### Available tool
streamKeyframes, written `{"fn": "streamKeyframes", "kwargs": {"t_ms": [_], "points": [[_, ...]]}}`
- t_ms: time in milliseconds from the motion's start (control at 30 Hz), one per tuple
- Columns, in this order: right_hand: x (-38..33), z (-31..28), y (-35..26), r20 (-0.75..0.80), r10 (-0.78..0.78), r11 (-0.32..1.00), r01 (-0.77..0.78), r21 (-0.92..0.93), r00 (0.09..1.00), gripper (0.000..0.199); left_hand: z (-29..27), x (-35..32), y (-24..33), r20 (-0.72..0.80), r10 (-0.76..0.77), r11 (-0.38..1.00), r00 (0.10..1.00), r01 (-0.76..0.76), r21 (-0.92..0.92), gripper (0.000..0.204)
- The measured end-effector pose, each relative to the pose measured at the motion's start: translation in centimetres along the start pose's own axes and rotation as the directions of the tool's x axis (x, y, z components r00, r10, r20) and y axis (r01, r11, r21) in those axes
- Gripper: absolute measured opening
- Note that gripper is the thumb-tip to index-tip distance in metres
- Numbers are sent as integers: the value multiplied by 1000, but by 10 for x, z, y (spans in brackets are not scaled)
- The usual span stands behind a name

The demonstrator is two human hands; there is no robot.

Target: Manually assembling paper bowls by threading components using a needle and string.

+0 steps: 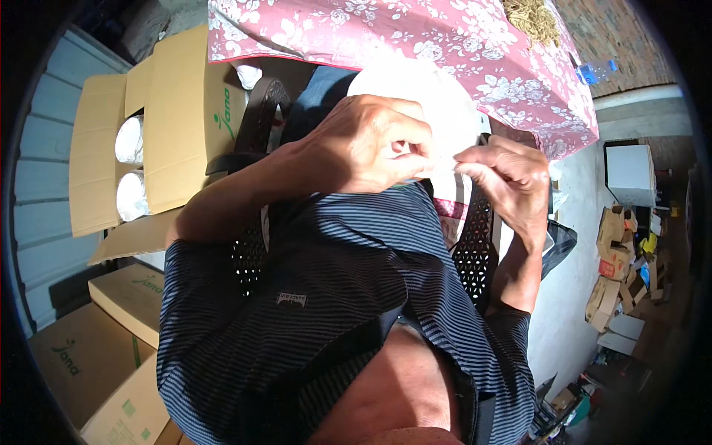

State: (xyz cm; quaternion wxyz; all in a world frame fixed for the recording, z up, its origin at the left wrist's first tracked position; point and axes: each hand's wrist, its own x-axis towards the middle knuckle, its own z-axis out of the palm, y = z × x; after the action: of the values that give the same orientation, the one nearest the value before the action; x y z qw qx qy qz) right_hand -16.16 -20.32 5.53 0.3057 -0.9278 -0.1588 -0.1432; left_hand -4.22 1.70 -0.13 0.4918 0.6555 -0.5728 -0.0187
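Note:
Just left of centre, my left hand (374, 144) is closed, with thumb and forefinger pressed together. My right hand (512, 178) faces it from the right, its thumb and forefinger pinched close to the left fingertips. Whatever lies between the fingers is too small and too washed out by the light to name. Behind both hands a rounded white thing (430, 93), glaring in the sun, lies over my lap. Its surface and edges are hard to make out, and my left hand covers part of it.
A table with a pink floral cloth (326, 33) stands ahead, bearing tan stringy material (532, 21). A plastic bottle (597, 72) is beyond its right side. On the left, an open cardboard box (174, 119) holds white rolls (132, 196). Cardboard scraps (612, 256) lie at right.

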Motion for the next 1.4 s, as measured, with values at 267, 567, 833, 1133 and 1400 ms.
{"fn": "streamKeyframes", "kwargs": {"t_ms": [267, 567, 833, 1133, 1400], "points": [[-3, -14, 18, -301, 5, 991, -46, -129, 954, 10, -8, -5, -3, 158, -36, 999, 987, 39, -14, 7], [0, -9, 29, -567, 394, 897, -167, 410, 723, 6, -1, 3, -6, -55, 159, 985, 986, -155, 71, 9], [-9, 22, -11, 69, -76, 995, 80, -53, 995, 59, -23, 18, -24, -373, 154, 963, 915, -54, 266, 9], [48, 53, 25, 10, -163, 950, 160, -267, 987, 69, -62, 46, -50, -400, 73, 898, 914, 115, 425, 7], [184, -30, 83, -227, -211, 977, 200, -70, 951, 52, -142, 80, -116, -779, -72, 979, 622, 192, 63, 30]]}}
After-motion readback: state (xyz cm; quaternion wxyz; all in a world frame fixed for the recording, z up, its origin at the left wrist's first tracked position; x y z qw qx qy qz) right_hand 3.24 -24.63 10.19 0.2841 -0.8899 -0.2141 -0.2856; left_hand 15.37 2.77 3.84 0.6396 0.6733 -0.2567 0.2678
